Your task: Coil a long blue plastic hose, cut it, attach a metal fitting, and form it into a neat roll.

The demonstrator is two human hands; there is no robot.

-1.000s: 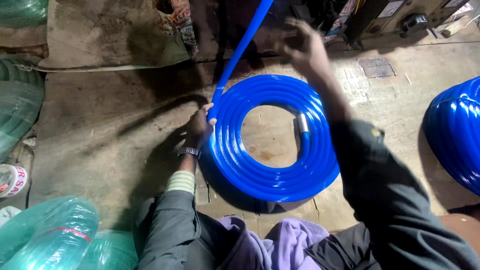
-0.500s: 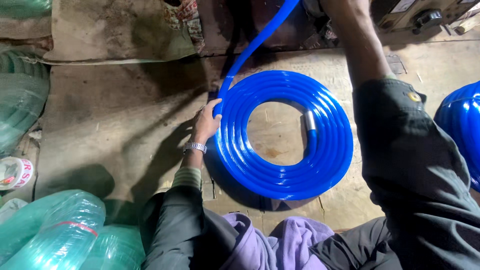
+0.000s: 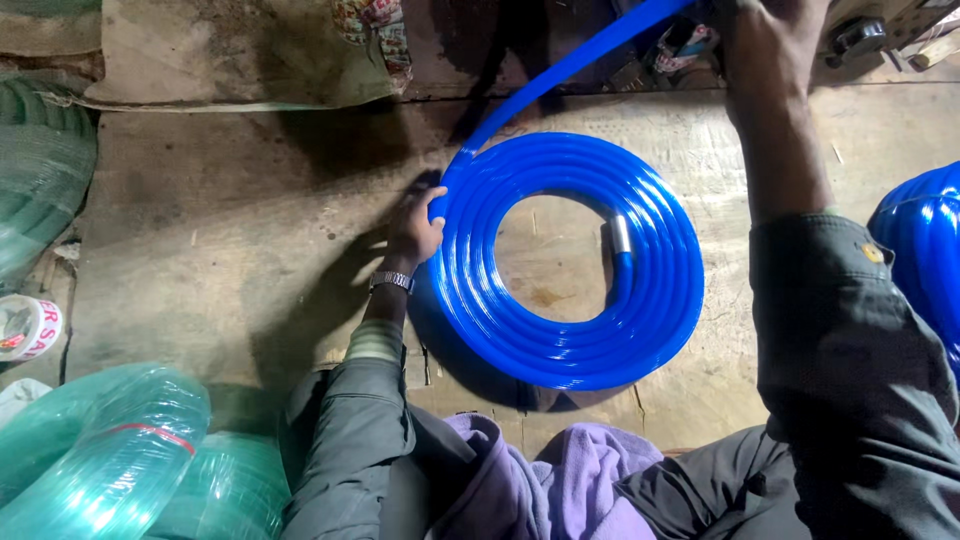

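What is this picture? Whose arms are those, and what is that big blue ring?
The camera sits on a person's head and looks down, so you see that person's own arms. The big blue ring is a blue hose coil lying flat on a wooden floor. The left hand rests against the coil's outer edge. The right hand is raised near the top of the picture, where the loose hose end runs up to it. A silver fitting sits inside the ring. Green hose rolls lie at the lower left, and another blue coil on the right.

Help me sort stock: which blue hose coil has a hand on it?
The centre coil: the left hand presses its rim. The other blue coil lies untouched at right.
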